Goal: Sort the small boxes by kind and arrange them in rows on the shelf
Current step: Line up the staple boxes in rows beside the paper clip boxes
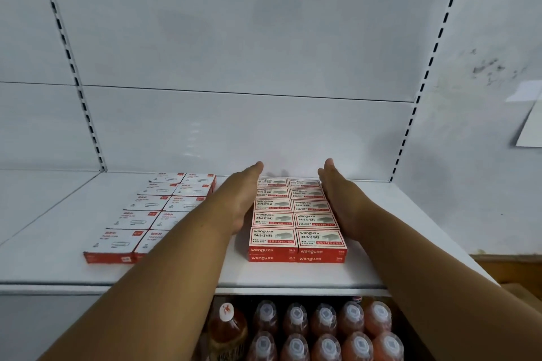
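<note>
Red and cream staple boxes [296, 218] stand in two tight columns, stacked two high, on the white shelf [58, 246]. My left hand [242, 199] lies flat with straight fingers against the block's left side. My right hand [337, 199] presses flat against its right side. White paper-clip boxes with red edges [152, 214] form two columns further left; my left forearm hides part of their right column.
The shelf's white back panel [234, 132] rises right behind the boxes, with slotted uprights at both sides. Below the shelf's front edge stand rows of orange drink bottles [322, 331]. A paper sheet [531, 123] hangs on the wall at the right.
</note>
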`<state>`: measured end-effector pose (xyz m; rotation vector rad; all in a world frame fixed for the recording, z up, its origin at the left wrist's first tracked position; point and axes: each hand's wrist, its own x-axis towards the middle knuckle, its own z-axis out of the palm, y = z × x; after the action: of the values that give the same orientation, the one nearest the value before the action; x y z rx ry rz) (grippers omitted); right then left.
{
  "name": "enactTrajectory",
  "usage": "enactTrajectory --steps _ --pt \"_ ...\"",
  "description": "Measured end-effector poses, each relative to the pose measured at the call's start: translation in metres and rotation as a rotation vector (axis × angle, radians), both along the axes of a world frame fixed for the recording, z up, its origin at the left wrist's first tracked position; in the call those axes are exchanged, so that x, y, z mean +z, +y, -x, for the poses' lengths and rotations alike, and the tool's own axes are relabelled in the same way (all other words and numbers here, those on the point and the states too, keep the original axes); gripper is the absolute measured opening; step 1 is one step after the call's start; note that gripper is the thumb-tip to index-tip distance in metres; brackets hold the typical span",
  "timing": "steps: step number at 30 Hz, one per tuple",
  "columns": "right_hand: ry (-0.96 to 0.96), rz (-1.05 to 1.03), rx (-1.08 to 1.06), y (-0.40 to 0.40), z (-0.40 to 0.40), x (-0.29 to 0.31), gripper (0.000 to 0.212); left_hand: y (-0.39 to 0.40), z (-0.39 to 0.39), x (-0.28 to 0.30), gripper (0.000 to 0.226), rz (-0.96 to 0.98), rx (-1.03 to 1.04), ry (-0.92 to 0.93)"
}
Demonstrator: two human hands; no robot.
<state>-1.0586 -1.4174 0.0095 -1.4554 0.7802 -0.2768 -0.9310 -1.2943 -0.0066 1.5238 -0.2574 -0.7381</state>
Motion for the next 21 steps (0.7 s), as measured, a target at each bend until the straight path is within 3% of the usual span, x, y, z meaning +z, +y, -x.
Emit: enactTrajectory --steps 12,15,21 --pt "0.011 0.202 0.016 0.003 0.001 -0.01 0.065 0.0 0.011 -0.013 0.064 -0.021 -0.094 -0.006" --pt "0.008 0.269 0.036 0.0 0.002 -0.013 0.054 0.001 0.01 -0.017 0.073 0.009 -0.098 -0.004" --pt "0.003 0.292 0.113 -0.009 0.001 -0.018 0.044 0.003 0.014 -0.011 0.051 -0.016 -0.062 -0.053"
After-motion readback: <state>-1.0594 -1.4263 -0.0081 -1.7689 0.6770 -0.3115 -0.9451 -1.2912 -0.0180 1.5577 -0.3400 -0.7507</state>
